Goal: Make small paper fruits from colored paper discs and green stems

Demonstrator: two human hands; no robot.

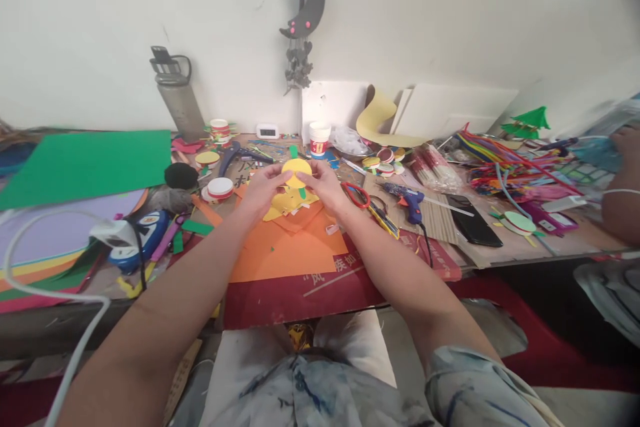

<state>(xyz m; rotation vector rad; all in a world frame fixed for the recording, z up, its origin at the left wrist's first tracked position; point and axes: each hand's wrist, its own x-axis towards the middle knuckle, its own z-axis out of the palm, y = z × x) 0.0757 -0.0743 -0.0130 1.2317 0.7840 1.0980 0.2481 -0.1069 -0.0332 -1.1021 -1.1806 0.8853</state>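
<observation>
A round yellow disc (297,173) with green tabs above and below is held up between both my hands. My left hand (264,188) is closed on its left edge, thumb on the front face. On the right edge my right hand (326,185) grips it the same way, with the fingers mostly hidden behind. Below the disc lie yellow paper pieces (285,205) on orange sheets (290,255), which rest on a dark red board (300,303).
To the right lie red-handled scissors (356,195), a blue glue gun (413,203), a phone (475,221) and pipe cleaners (510,160). On the left are a green sheet (95,163), a blue power strip (140,240) and a tilted bottle (179,100). A paper cup (319,140) stands behind. Another person's arm (623,193) shows far right.
</observation>
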